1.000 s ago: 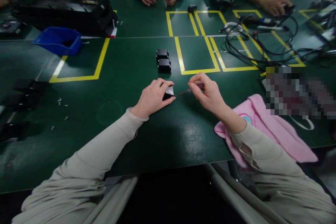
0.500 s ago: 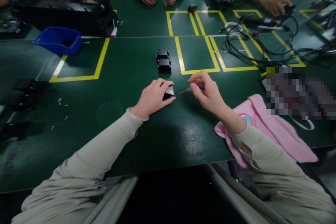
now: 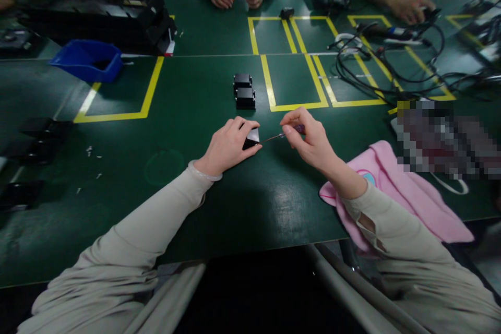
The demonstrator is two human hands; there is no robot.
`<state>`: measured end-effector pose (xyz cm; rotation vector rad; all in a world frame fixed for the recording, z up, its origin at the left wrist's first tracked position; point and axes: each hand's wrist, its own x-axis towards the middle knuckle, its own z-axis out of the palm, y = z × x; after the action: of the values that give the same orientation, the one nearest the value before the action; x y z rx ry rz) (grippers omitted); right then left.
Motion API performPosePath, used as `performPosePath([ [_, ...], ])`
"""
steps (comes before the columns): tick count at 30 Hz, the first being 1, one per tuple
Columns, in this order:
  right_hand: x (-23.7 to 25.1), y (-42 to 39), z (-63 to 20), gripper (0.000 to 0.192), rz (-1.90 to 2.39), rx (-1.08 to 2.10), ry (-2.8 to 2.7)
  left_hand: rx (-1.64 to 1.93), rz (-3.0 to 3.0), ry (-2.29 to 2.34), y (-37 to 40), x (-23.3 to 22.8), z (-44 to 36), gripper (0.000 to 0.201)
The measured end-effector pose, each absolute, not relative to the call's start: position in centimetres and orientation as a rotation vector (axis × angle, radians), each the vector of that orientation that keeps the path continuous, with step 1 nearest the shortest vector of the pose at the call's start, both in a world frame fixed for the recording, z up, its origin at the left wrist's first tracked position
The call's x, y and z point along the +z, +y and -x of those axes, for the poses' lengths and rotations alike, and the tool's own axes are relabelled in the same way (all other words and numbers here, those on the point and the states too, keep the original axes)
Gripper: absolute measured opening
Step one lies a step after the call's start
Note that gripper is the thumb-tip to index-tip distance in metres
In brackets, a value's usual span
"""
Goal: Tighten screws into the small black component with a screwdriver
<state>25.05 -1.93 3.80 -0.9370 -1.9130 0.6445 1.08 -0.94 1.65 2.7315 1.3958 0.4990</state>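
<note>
My left hand (image 3: 229,145) grips a small black block with a pale face (image 3: 251,139), pressing it onto the green table (image 3: 188,115). My right hand (image 3: 309,138) pinches a thin screwdriver with a purple handle (image 3: 287,132). Its metal tip points left and meets the block's pale face. Two more small black blocks (image 3: 244,92) sit side by side just beyond my hands, beside a yellow-taped rectangle (image 3: 293,81).
A pink cloth (image 3: 407,193) lies under my right forearm. A blue bin (image 3: 88,60) and a black tray (image 3: 97,13) stand at the far left, tangled cables (image 3: 383,57) at the far right. Other people's hands rest along the far edge. Small screws lie scattered at left (image 3: 92,156).
My right hand shifts very slightly as it works the screwdriver against the block. My left hand and the block stay put.
</note>
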Motion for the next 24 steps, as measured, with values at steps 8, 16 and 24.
performPosePath([
  [8,3.76,-2.06,-25.0,0.016,0.957,0.622,-1.891,0.503,-2.741,1.391,-0.93,1.6,-1.02,0.045],
  [16,3.81,-2.03,-24.96,0.008,0.936,0.629,-1.895,0.491,-2.741,1.393,-0.93,1.73,-1.08,0.045],
  [24,3.82,-2.01,-24.99,0.015,0.946,0.642,-1.917,0.501,-2.732,1.385,-0.89,1.71,-1.08,0.045],
])
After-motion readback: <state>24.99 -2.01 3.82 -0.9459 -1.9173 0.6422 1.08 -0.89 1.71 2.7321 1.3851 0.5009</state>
